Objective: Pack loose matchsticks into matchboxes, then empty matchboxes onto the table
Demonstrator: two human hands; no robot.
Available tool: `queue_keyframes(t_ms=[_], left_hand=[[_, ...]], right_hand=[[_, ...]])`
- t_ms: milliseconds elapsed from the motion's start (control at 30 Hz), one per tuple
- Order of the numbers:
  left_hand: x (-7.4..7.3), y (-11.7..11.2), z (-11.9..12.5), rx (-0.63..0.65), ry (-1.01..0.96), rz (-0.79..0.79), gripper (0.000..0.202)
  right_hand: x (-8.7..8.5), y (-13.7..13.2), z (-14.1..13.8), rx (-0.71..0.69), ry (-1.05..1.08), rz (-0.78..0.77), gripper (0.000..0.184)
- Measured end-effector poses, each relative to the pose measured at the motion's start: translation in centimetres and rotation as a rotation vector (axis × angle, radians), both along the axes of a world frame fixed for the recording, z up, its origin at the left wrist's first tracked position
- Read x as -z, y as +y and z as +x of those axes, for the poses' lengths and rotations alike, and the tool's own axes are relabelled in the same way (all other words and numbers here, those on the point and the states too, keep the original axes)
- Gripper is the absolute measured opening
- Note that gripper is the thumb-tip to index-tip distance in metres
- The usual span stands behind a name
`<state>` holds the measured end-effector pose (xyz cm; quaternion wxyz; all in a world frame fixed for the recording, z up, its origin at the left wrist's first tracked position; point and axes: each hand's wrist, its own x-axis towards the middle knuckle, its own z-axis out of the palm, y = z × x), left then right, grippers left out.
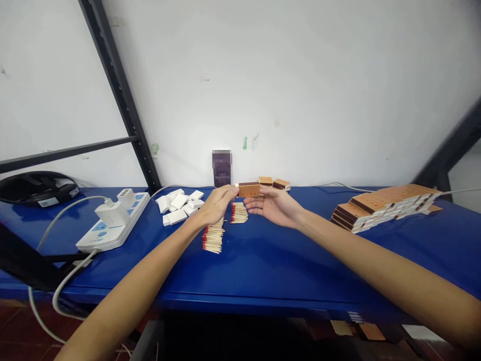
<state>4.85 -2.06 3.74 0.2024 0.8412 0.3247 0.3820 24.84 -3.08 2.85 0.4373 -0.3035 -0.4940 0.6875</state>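
Note:
Both hands meet above the blue table (263, 250) on a small brown matchbox (249, 190). My left hand (216, 204) pinches its left end, where a bit of the white inner tray shows. My right hand (273, 205) cups the box from below and the right. Under the hands lie two bundles of red-tipped matches, one near bundle (213, 236) and one smaller bundle (238, 212). A pile of white inner trays (179, 205) lies just left of my left hand.
Two finished brown matchboxes (273, 183) sit behind the hands by the wall. A fanned stack of flat brown sleeves (383, 206) lies at the right. A white power strip with a charger (112, 220) and cables sits at the left, beside a black device (37, 188).

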Motion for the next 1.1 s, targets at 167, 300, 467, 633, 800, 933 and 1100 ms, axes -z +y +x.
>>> queue_keyframes(t_ms=[167,300,467,633,800,933,1100], left_hand=[[-0.5,2.6,-0.5,0.034,-0.017,0.030,0.037],[-0.3,4.4,-1.2,0.018,0.051,0.046,0.035],[-0.5,6.5,-1.4,-0.030,0.269,0.068,0.037],[-1.5,9.3,-1.9,-0.032,0.434,-0.006,0.041],[-1.6,12.0,-4.0,-0.041,0.578,-0.134,0.039],[-0.7,13.8,-5.4,0.018,0.606,-0.225,0.039],[0.4,14.7,-6.2,0.026,0.594,-0.246,0.042]], right_hand=[[-1.6,1.7,0.6,-0.037,-0.124,0.137,0.040],[-1.7,3.5,0.9,-0.087,-0.284,0.300,0.042],[-1.6,5.9,1.0,0.016,-0.717,0.607,0.035],[-1.3,8.6,0.1,0.060,-0.930,0.793,0.038],[-0.3,11.1,-2.6,0.055,-1.136,0.827,0.042],[0.4,12.3,-4.9,0.015,-1.257,0.840,0.035],[1.4,14.0,-5.7,-0.076,-1.263,0.843,0.028]])
